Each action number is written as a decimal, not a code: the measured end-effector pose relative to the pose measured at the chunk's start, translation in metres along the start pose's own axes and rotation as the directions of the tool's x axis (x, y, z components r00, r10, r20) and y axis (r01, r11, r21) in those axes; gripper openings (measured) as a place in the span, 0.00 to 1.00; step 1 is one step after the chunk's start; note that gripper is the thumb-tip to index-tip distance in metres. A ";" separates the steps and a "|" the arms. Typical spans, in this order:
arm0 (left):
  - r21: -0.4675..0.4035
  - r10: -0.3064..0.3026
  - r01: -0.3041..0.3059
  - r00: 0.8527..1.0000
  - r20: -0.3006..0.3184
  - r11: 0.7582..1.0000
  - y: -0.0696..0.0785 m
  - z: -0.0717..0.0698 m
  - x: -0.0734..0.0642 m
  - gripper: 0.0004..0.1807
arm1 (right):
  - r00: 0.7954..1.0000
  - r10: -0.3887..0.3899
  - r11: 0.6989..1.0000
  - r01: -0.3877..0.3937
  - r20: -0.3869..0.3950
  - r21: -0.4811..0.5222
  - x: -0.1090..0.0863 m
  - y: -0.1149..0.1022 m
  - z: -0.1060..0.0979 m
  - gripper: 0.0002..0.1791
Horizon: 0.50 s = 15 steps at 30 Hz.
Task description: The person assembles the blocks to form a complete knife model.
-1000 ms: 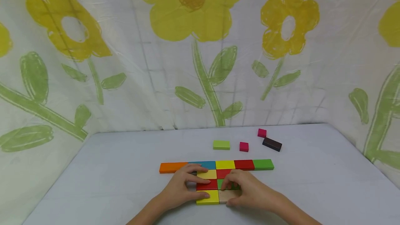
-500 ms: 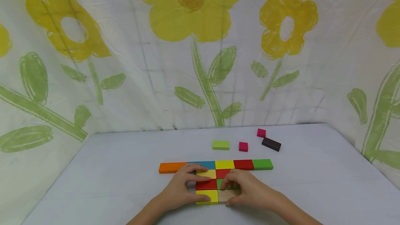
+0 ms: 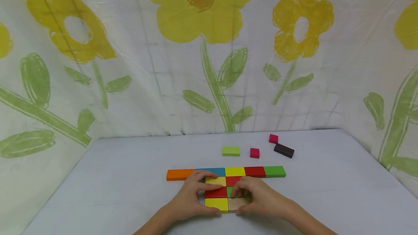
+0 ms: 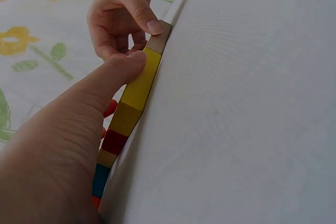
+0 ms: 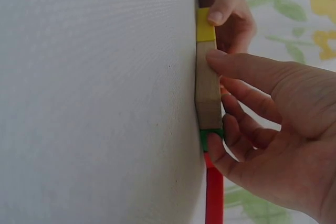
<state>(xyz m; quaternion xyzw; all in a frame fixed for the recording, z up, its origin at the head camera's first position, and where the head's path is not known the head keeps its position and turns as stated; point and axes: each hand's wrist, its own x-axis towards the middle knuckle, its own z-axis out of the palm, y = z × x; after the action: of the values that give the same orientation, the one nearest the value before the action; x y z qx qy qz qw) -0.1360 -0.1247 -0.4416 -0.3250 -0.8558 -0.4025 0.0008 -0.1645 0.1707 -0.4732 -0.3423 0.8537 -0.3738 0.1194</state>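
Flat coloured blocks lie edge to edge on the table. My left hand (image 3: pixel 188 196) spreads over the left column, with its thumb at the near edge of a yellow block (image 3: pixel 216 203) and its index finger on the seam between a red block (image 3: pixel 215 193) and a cream one (image 3: pixel 213 181). On the right column, my right hand (image 3: pixel 262 198) has its fingers curled, its thumb against the near side of a plain wooden block (image 4: pixel 158 38) and its fingertips by a green block (image 5: pixel 205 141). The palm partly hides the green and wooden blocks.
Behind the columns runs a row of orange (image 3: pixel 180 174), blue (image 3: pixel 211 172), yellow (image 3: pixel 234 171), red (image 3: pixel 254 171) and green blocks (image 3: pixel 275 171). Farther back lie a lime block (image 3: pixel 230 151), two small pink blocks and a dark block (image 3: pixel 284 150). A flowered curtain (image 3: pixel 156 82) hangs behind.
My left thumb has slid from the top of the yellow block to its near edge, and the index finger reaches slightly farther right. My right hand has stayed in place.
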 end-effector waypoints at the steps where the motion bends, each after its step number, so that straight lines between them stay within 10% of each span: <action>1: -0.001 0.000 0.000 1.000 0.000 1.000 0.000 0.000 0.000 0.31 | 1.000 0.000 1.000 0.000 0.002 0.000 0.001 0.001 0.000 0.21; 11: -0.002 0.011 -0.011 1.000 0.002 1.000 0.000 0.000 0.000 0.30 | 1.000 -0.002 0.999 0.002 0.002 0.041 0.000 -0.005 -0.005 0.20; 15: -0.005 -0.018 0.018 1.000 -0.002 1.000 0.002 0.000 0.001 0.28 | 1.000 0.022 0.992 -0.024 0.013 0.121 -0.005 -0.044 -0.021 0.15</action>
<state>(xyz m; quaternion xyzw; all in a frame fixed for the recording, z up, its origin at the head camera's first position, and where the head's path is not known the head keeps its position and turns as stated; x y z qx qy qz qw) -0.1359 -0.1233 -0.4403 -0.3167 -0.8577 -0.4049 -0.0026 -0.1481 0.1643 -0.4272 -0.3266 0.8326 -0.4217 0.1492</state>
